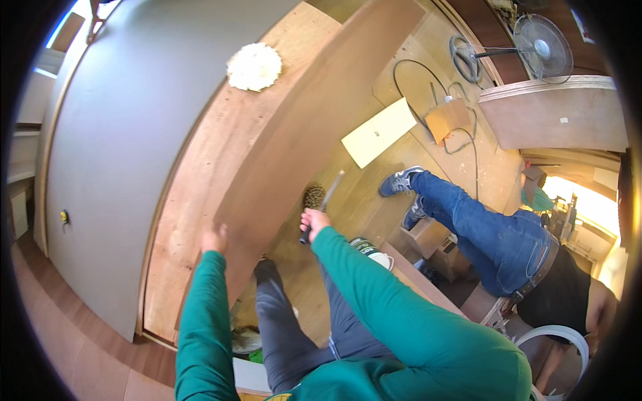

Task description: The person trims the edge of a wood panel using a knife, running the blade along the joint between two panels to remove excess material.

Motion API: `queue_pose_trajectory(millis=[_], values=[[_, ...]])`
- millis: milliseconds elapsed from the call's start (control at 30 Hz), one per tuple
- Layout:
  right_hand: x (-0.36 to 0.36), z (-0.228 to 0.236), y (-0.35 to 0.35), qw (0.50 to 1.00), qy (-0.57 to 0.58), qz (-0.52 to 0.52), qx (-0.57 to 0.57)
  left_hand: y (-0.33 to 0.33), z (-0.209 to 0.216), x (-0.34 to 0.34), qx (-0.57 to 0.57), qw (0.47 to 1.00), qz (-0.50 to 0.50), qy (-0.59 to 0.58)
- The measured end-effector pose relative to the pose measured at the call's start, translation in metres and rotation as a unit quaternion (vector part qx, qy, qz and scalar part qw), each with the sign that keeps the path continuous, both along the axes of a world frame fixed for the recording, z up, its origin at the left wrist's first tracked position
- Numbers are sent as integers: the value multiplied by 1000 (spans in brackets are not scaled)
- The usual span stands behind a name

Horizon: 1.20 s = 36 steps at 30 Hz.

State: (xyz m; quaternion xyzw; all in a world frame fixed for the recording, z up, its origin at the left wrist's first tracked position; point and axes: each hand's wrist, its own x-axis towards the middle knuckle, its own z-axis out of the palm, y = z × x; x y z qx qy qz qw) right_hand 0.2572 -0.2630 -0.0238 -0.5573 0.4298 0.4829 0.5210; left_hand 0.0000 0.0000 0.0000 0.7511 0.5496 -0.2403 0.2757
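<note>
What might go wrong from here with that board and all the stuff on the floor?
The brown board might slip or tip: only the left hand appears to be at its edge.

The rod in the right hand could scratch the board if swung sideways.

Someone might trip on the cable looping over the floor near the co-worker's shoes.

Right fingers (pixel 307 220) grip a rod (pixel 333 190) beside a board (pixel 294 127).

Green long sleeves (pixel 374 274), grey trousers (pixel 284 327)

The brown board (pixel 297 130) looks smooth, matt and wooden.
</note>
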Motion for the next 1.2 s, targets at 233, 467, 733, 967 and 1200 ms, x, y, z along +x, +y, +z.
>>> queue_pose_trajectory(millis=[233,467,733,967,1200], values=[[74,-49,87,990,-92,-94,-52,27,-46,112,59,996,53,-43],[95,-75,83,993,-84,-78,-11,17,-48,122,66,991,38,-112],[105,-52,104,988,-100,-94,-66,10,-44,129,96,993,20,-61],[138,-61,114,985,-112,-128,-31,7,-39,166,148,982,49,-104],[180,-74,112,981,-136,-137,-2,7,-35,201,163,980,19,-117]])
